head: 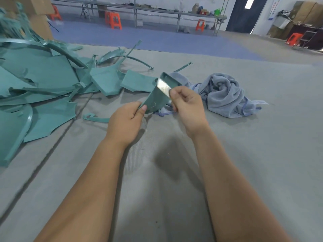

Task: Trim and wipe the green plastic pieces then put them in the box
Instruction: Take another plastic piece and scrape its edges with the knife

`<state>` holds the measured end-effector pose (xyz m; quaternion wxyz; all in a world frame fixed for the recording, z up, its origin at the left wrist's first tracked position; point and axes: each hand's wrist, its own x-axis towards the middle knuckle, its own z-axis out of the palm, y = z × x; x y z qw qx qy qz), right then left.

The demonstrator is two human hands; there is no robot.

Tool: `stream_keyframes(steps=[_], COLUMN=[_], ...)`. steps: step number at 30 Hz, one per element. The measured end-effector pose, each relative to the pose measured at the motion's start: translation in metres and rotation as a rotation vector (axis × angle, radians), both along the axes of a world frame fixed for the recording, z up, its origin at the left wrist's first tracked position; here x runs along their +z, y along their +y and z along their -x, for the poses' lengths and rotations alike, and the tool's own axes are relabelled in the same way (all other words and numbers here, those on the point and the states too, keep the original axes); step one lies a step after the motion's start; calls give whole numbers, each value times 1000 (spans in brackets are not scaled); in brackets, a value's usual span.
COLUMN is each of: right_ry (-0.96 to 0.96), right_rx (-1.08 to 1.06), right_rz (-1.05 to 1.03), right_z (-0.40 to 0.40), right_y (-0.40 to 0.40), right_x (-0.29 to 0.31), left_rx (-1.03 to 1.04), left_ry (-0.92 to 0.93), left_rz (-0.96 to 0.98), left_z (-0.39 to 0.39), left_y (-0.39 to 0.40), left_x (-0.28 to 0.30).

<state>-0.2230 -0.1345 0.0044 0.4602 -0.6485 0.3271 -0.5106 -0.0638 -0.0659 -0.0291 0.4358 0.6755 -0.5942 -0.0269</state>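
A grey mat (174, 172) covers the workshop floor. At centre frame, the left hand (125, 121) pinches the lower corner of a green plastic piece (155, 100), while the right hand (187, 103) grasps a shiny blade (163, 86) against its upper edge. A pile of green pieces (43, 84) fills the left side; a grey cloth (225, 95) lies crumpled right of centre.

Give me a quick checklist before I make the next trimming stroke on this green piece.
1. Left hand pinches the green piece at its lower corner: ok.
2. Right hand grips the blade: ok.
3. Blade lies against the piece's upper edge: ok.
4. Left fingers out of the blade's path: ok, they sit at the far corner.
5. Grey cloth lies within reach for wiping: ok.
6. Box ready for the finished piece: cannot tell, cardboard boxes stand far left, unclear which.
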Motion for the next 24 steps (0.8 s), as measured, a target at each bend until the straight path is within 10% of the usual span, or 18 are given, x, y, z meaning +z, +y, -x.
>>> stream_keyframes(steps=[24], right_ry=[255], right_rx=[162], right_rz=[167], right_z=[-10], right_y=[8], right_x=[-7], left_rx=[16], left_ry=[118], left_rz=[-10], left_z=[0], left_y=[-3], left_x=[1])
